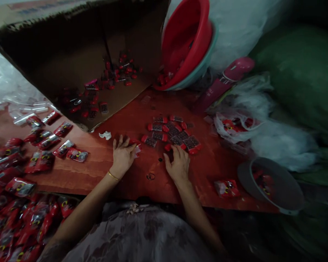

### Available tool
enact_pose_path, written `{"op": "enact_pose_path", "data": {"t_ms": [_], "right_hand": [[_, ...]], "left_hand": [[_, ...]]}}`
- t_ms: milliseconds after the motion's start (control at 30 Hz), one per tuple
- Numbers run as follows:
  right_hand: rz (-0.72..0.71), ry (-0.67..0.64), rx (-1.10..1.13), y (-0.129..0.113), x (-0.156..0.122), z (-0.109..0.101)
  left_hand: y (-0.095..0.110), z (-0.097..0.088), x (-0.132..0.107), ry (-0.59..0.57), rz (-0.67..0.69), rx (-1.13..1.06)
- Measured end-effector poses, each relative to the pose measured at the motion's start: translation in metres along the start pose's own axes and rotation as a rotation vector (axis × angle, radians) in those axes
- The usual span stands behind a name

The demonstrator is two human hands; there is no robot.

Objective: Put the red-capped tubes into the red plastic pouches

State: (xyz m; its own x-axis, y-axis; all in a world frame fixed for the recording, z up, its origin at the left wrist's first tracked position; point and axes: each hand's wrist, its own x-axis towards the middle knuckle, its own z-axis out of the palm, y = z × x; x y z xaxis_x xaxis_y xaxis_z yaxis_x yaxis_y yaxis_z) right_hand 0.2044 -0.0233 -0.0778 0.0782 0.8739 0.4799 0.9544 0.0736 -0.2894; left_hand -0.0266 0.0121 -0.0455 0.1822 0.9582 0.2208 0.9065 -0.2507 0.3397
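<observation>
My left hand [122, 157], with a gold bangle at the wrist, is palm down over the red table with its fingers apart. Its thumb side touches a small red and clear packet [137, 149], partly covered by the hand. To the right, my right hand [178, 163] has its thumb spread away from bent fingers. Those fingertips touch the near edge of a loose group of small clear boxes with red ends and dark contents [182, 134]. A dark rubber band [150, 176] lies between my forearms, and a scrap of white paper [105, 135] is beyond my left hand.
A cardboard box [136, 96] on its side holds more small boxes. Red packets [43, 160] heap up at left. Behind stand a tilted red basin [205, 32] and a pink bottle [221, 83]. At right are a plastic bag [225, 136], a lone packet [226, 188] and a grey bowl [285, 189].
</observation>
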Motion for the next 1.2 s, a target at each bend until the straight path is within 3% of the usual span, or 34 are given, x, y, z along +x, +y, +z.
{"op": "enact_pose_path", "data": {"t_ms": [133,300,400,500,600,667,900,1033,1200], "right_hand": [[0.014,0.049,0.214,-0.022,0.008,-0.020],[0.184,-0.217,0.892,-0.073,0.026,-0.021],[0.282,-0.308,1.118,-0.093,0.031,-0.013],[0.334,-0.271,1.139,-0.098,0.031,-0.012],[0.323,-0.251,1.120,-0.095,0.027,-0.015],[0.292,-0.266,1.103,-0.093,0.023,-0.016],[0.263,-0.216,0.976,-0.090,0.013,-0.010],[0.175,-0.248,0.948,-0.086,0.014,-0.010],[0.068,-0.262,0.758,-0.067,0.020,-0.021]], "left_hand": [[0.006,-0.015,-0.002,0.087,-0.073,-0.149],[0.022,-0.031,-0.006,0.092,-0.053,-0.281],[0.028,-0.035,-0.010,0.108,-0.049,-0.356],[0.029,-0.036,-0.011,0.100,-0.189,-0.662],[0.030,-0.036,-0.009,-0.047,-0.363,-1.130],[0.032,-0.034,-0.008,-0.091,-0.441,-1.303],[0.046,-0.021,-0.012,-0.023,-0.551,-1.343],[0.045,-0.018,-0.012,-0.065,-0.682,-1.538],[0.041,-0.022,-0.007,-0.054,-0.762,-1.539]]}}
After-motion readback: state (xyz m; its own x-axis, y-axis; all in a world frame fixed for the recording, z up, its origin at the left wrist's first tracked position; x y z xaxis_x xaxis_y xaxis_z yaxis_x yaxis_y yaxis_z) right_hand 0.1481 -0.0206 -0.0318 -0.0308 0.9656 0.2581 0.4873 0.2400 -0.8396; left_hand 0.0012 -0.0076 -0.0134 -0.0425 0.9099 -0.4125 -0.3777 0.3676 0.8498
